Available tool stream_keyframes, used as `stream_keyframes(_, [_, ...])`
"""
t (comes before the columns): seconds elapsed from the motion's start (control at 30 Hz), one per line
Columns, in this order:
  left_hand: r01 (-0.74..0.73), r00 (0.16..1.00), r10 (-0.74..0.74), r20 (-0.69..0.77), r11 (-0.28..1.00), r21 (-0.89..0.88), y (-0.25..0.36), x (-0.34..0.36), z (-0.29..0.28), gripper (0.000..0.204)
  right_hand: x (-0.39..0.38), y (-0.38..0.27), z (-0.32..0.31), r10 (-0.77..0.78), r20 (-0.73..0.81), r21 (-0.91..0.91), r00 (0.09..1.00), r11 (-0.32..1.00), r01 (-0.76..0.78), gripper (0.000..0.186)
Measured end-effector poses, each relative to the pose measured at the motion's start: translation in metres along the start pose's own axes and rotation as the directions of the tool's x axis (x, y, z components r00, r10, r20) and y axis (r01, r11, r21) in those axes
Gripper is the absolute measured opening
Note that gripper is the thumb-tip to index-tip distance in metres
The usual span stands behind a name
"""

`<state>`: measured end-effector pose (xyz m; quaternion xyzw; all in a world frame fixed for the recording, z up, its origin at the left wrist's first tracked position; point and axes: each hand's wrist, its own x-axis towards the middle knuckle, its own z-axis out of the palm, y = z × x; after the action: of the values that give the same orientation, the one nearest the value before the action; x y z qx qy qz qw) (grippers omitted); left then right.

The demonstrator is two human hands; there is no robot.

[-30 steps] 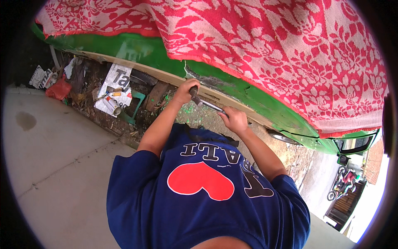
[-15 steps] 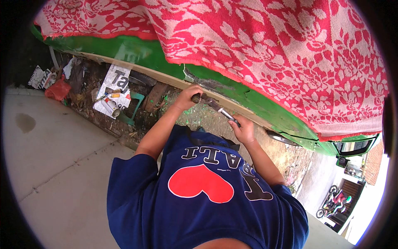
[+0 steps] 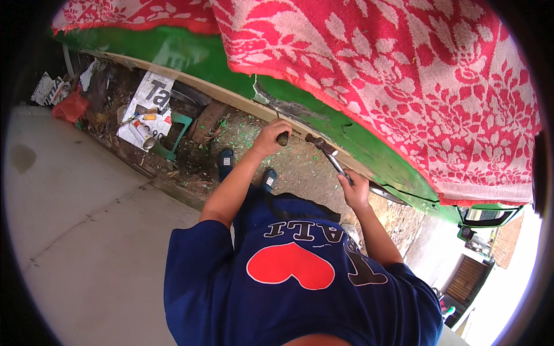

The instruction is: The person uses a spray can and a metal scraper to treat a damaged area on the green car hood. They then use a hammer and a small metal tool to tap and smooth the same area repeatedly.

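My left hand (image 3: 269,140) is closed around a tool with a dark rounded handle (image 3: 283,138). Its thin shaft points up toward the green car body, though the tip is hard to make out. Gripped at the lower end of its handle, a hammer (image 3: 330,151) is in my right hand (image 3: 356,191). The hammer head is just right of the dark handle, apart from it, close to the pale strip (image 3: 254,109) along the car's lower edge. Above my hands, the green panel (image 3: 311,95) has a torn, scraped grey patch.
A red and pink patterned cloth (image 3: 369,75) drapes over the car. To the left lie a green plastic frame (image 3: 179,135), a spray can (image 3: 141,134), a printed sheet (image 3: 151,95) and a red bag (image 3: 70,105). Pale concrete slabs (image 3: 75,202) spread behind; paint flakes dot the dirt.
The hammer head has moved right, away from the left hand's tool handle. Both hands have shifted slightly right and lower in view; my feet now show below.
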<state>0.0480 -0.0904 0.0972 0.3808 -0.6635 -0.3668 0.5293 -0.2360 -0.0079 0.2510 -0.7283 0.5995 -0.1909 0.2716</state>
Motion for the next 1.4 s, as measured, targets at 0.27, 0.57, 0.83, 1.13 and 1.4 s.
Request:
stream_keyframes(0.27, [0.010,0.999,-0.007,-0.047,0.998,0.055,-0.010,-0.002,0.017,0.023,0.004,0.015,-0.006,-0.061,0.091,-0.034,0.994,0.997,0.064,0.024])
stream_keyframes(0.57, [-0.036,0.999,0.033,0.025,0.993,0.116,-0.018,0.004,0.014,0.022,0.003,0.025,-0.009,-0.048,0.124,-0.008,0.991,0.999,0.050,0.027])
stream_keyframes(0.83, [-0.045,0.995,0.035,0.093,0.994,0.104,-0.021,0.016,0.006,0.025,0.009,0.019,0.017,-0.234,0.041,0.012,0.971,0.972,0.233,0.025])
stream_keyframes(1.13, [0.043,0.999,-0.039,-0.024,0.986,0.164,-0.035,0.001,0.012,0.023,0.021,0.023,0.034,-0.248,-0.043,0.000,0.968,0.969,0.248,0.020])
stream_keyframes(1.4, [0.007,1.000,-0.007,0.003,0.992,0.130,-0.015,0.000,0.024,0.019,0.017,0.035,0.013,-0.069,0.028,0.002,0.997,0.998,0.069,0.023])
